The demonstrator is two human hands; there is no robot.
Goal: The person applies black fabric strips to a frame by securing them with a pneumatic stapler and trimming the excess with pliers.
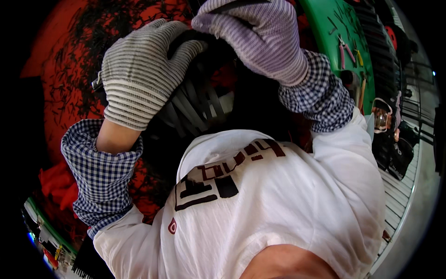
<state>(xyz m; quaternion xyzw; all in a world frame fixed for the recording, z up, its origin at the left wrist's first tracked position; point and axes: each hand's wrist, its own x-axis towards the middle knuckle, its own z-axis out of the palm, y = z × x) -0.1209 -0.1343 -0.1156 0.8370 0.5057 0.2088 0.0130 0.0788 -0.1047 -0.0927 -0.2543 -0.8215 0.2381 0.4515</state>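
My left hand (139, 69), in a grey and white striped knit glove, is curled with thumb and fingers around a black piece (179, 41) whose shape is lost in the dark. Close by on the right, my right hand (265, 39) wears a purple and white striped glove. Its fingers are bent around a thin, dark, curved thing (237, 4) that runs along the top edge; its kind cannot be made out. Below the hands, several grey flat strips (193, 104) lie in a dark area in front of my shirt.
A red surface (51, 56) at the left is strewn with black slivers (86, 60). On the green tabletop (320, 21) at the right lie pink-handled pliers (343, 50) and a yellow-handled tool (358, 56). Red cloth (58, 183) is bunched near my left sleeve.
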